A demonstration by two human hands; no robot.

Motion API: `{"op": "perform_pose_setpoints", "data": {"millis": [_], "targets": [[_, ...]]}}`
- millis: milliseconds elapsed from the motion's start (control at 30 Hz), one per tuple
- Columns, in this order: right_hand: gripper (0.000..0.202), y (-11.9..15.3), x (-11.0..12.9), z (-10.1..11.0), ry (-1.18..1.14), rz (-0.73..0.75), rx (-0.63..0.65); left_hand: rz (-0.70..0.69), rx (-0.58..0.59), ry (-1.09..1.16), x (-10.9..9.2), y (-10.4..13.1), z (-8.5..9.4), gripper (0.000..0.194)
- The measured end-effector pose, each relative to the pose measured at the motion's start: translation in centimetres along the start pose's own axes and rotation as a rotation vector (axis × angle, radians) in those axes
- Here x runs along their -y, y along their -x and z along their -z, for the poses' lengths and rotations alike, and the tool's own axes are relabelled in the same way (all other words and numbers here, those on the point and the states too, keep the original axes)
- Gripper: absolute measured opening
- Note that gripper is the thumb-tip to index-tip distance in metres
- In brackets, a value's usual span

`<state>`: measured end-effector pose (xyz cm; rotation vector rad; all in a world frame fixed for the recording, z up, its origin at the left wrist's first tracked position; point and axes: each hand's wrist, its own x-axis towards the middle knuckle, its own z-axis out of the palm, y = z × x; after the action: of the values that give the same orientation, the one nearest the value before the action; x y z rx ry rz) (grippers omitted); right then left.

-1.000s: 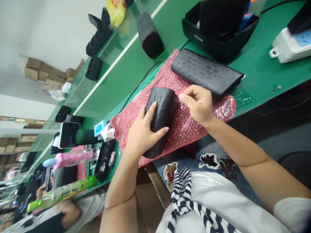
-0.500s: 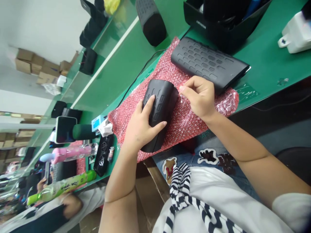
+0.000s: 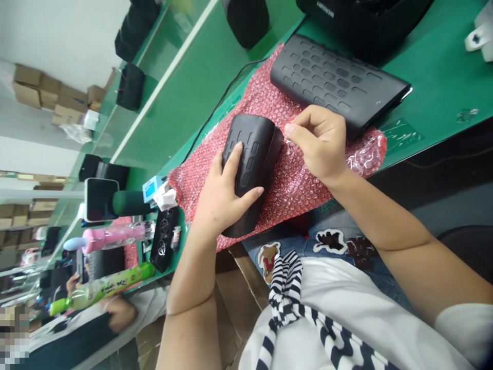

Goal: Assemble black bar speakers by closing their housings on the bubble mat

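Observation:
A black speaker casing (image 3: 254, 149) with rows of oval dimples lies on pink bubble wrap (image 3: 292, 180). Spread over its top and side, my left hand (image 3: 223, 190) holds it down, the thumb along its near side. My right hand (image 3: 321, 144) is closed in a pinch, thumb against index finger, just right of the casing's upper end. Whatever is in that pinch is too small to make out. Behind the right hand, a second, longer black casing (image 3: 327, 77) with the same dimples rests partly on the wrap.
Beyond the long casing stands a black bin (image 3: 365, 25), with a white plastic part (image 3: 479, 38) at far right. A black cable (image 3: 227, 92) runs along the green bench (image 3: 419, 92). To the left are a green-capped bottle (image 3: 108, 288), a pink bottle (image 3: 115, 236) and another person's arm (image 3: 121, 313).
The camera view has shifted slightly, so the bin and white part sit nearer the frame's edge. Both hands keep nearly the same pose at the casing.

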<state>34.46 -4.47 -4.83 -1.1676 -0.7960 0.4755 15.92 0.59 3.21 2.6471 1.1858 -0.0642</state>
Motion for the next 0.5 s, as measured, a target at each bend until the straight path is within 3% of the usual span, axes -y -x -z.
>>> {"op": "perform_pose_setpoints", "data": {"millis": [367,500], "targets": [[0.039,-0.26,0.03,-0.14,-0.005,0.052,-0.042,0.026,0.005,0.036,0.02,0.14,-0.35,0.094],[0.038,-0.22,0.21,-0.18,-0.01,0.052,-0.044,0.008,0.014,0.019,0.08,0.12,-0.52,0.105]]}}
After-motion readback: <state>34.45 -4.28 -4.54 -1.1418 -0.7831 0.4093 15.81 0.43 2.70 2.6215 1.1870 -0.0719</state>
